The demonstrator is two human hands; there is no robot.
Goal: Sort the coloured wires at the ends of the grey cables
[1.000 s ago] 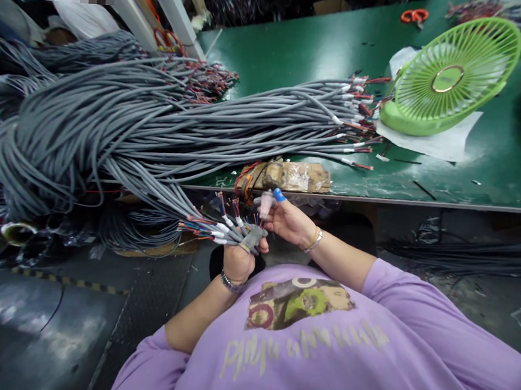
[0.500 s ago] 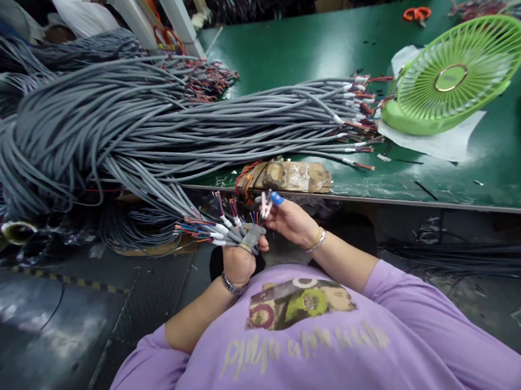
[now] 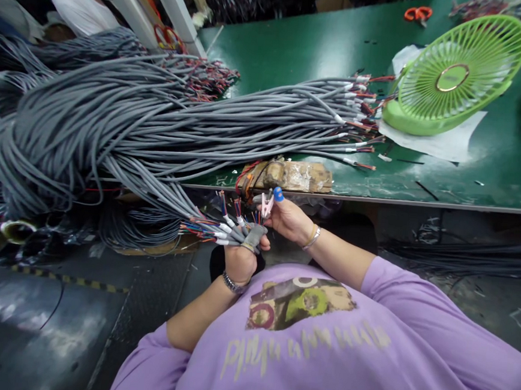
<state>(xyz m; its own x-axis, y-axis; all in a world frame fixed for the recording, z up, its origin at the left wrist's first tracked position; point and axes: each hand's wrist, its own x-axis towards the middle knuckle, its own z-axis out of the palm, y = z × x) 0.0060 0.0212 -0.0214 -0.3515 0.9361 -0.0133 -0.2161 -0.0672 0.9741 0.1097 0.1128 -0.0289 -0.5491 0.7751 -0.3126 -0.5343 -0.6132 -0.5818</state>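
Observation:
My left hand (image 3: 240,262) is closed around a bundle of grey cables (image 3: 234,234) below the table's front edge. Their stripped ends fan out in thin red, blue, orange and black wires, with white bands near the ends. A grey covering wraps a finger or the thumb of this hand. Close beside the bundle, my right hand (image 3: 292,223) grips a small tool with pale pink handles (image 3: 267,205). Blue tape is around that thumb. The tool's working end is too small to make out near the wire tips.
A large heap of grey cables (image 3: 159,109) covers the left of the green table (image 3: 491,177). At the front edge lies a taped wooden block (image 3: 298,176). A green fan (image 3: 454,78) stands on paper at right, with orange-handled scissors (image 3: 418,14) behind. Another person (image 3: 76,9) is at upper left.
My right hand has turned slightly, its taped thumb rising a little, and the pink handles have shifted with it. My left hand and the bundle have moved marginally right.

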